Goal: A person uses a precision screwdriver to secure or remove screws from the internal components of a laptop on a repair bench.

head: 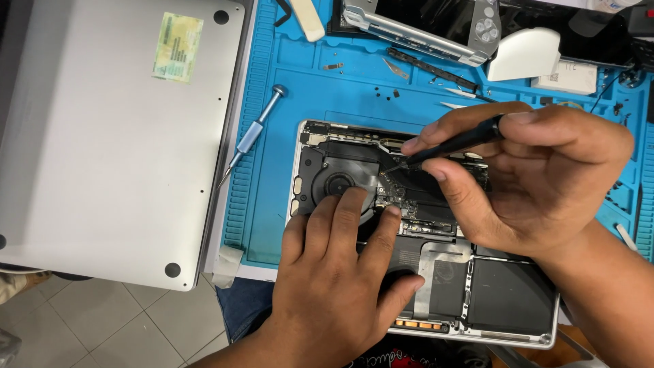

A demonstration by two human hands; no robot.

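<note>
Filling the upper left of the frame, a silver laptop bottom cover (102, 136) lies flat, with a pale sticker near its top and dark round feet at its corners. Beside it a blue work mat (286, 82) covers the desk. On the mat, at centre right, sits an opened laptop (477, 300), its silver shell framing black battery cells, a round black fan and a strip of circuit board. The left hand (334, 279) rests flat on the laptop at lower centre, fingers spread and released, tips touching the fan area. The right hand (545, 177) pinches a thin black tool (453, 144), its tip down on the board. A silver-blue screwdriver (253, 133) lies loose on the mat.
</note>
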